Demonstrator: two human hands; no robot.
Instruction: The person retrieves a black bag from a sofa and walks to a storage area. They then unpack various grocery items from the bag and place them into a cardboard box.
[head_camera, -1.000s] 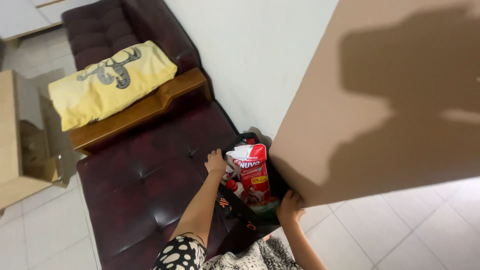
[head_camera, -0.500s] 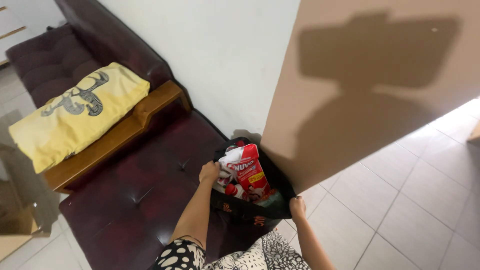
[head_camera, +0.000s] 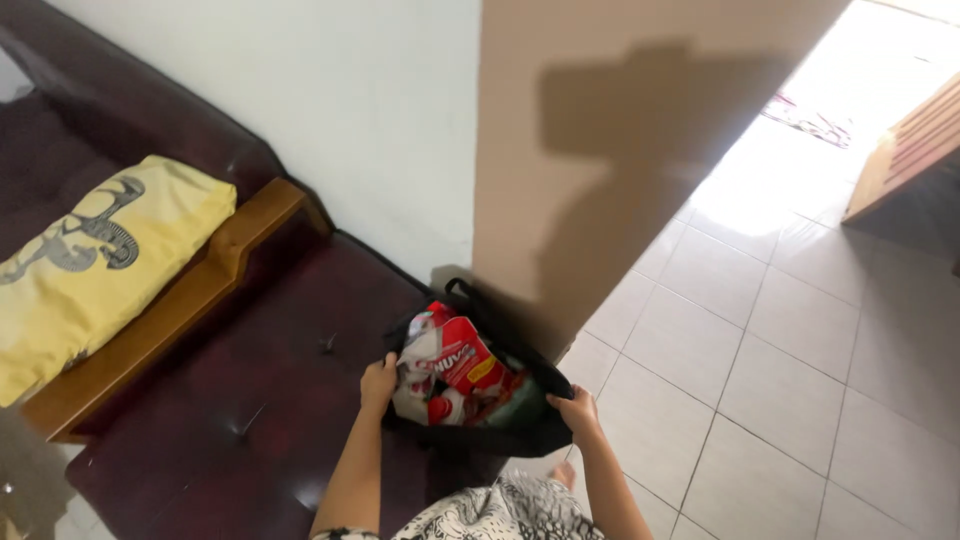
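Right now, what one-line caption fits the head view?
Both hands, left hand and right hand, hold open a black bag of groceries beside a dark red sofa.

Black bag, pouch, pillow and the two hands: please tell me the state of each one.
black bag: open, mouth held wide, full of packages
red and white pouch: lying tilted on top, sticking out of the bag
yellow pillow: lying flat on the sofa
left hand: gripping the bag's left rim
right hand: gripping the bag's right rim

A yellow cushion (head_camera: 95, 265) lies on the dark red sofa (head_camera: 250, 400), beside its wooden armrest (head_camera: 180, 300).
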